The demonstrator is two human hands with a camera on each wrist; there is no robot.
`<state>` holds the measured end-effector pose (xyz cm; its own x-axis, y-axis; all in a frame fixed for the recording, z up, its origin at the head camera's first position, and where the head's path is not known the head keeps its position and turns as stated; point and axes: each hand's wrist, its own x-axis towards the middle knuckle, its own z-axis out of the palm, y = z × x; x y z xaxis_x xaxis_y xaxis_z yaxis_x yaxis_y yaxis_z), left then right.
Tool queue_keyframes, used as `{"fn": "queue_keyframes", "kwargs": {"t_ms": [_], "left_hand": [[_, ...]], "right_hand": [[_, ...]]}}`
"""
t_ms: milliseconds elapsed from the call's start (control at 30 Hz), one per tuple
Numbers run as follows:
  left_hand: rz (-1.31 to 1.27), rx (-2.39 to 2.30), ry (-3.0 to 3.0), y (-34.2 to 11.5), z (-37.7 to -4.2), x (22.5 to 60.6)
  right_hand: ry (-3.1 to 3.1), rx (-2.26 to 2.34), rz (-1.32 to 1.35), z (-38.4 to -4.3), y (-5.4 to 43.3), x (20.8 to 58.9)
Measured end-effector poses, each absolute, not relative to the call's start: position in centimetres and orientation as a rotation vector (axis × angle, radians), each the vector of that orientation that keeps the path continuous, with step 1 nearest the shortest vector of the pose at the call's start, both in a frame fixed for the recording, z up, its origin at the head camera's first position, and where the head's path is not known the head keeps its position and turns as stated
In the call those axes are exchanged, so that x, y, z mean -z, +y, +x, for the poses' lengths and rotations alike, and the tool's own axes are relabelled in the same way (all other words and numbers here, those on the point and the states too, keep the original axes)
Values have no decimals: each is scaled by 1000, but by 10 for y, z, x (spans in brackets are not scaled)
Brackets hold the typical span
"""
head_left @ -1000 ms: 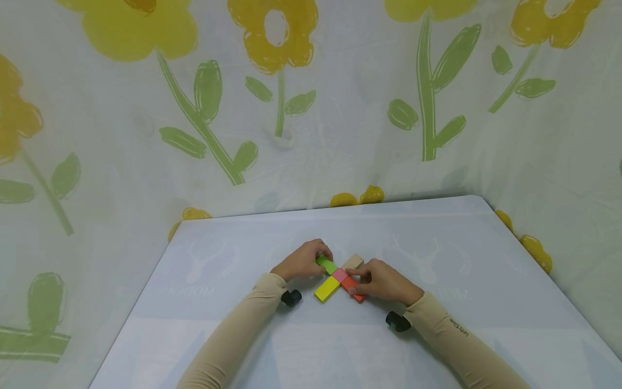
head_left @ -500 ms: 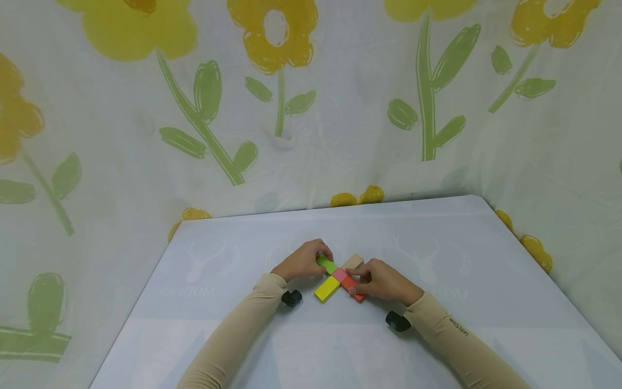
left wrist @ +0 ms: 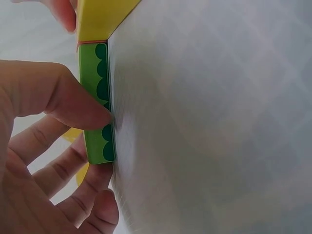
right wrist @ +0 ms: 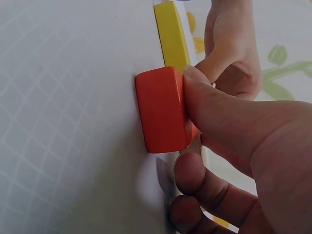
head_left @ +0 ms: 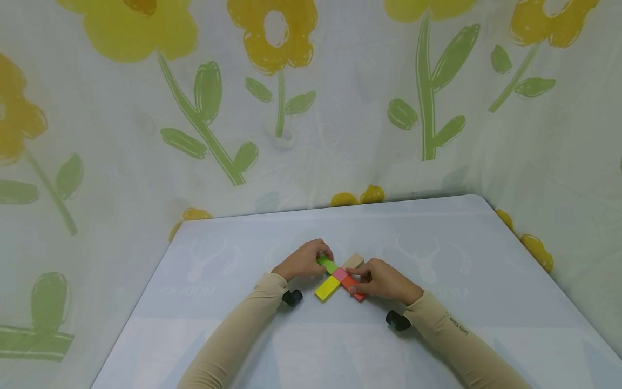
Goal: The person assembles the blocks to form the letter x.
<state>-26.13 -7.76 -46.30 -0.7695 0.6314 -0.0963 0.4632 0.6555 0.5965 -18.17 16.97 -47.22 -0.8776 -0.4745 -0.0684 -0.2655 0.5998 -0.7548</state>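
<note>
Blocks lie in an X on the table, around a small pink block (head_left: 341, 274) in the middle. At the upper left arm of the X, my left hand (head_left: 305, 260) pinches the green block (head_left: 328, 265); in the left wrist view its thumb lies along the scalloped side of that block (left wrist: 92, 68). My right hand (head_left: 386, 281) grips the red block (head_left: 351, 284) at the lower right, thumb on its side in the right wrist view, index fingertip at the pink block. A yellow block (head_left: 328, 289) forms the lower left arm, and a plain wooden block (head_left: 356, 260) the upper right.
The pale table (head_left: 311, 351) stretches around the blocks, its back edge close to a flower-printed cloth (head_left: 330, 156). Dark wrist cameras hang under the left cuff (head_left: 292, 297) and the right cuff (head_left: 398, 321), low over the table.
</note>
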Motion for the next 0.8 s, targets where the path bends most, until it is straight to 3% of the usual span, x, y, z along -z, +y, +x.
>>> {"fn": "queue_keyframes", "kwargs": {"t_ms": [800], "left_hand": [[846,-815,2545,-84,-258,461]], "right_hand": [[2601,1192,-670,-177,168,466]]}}
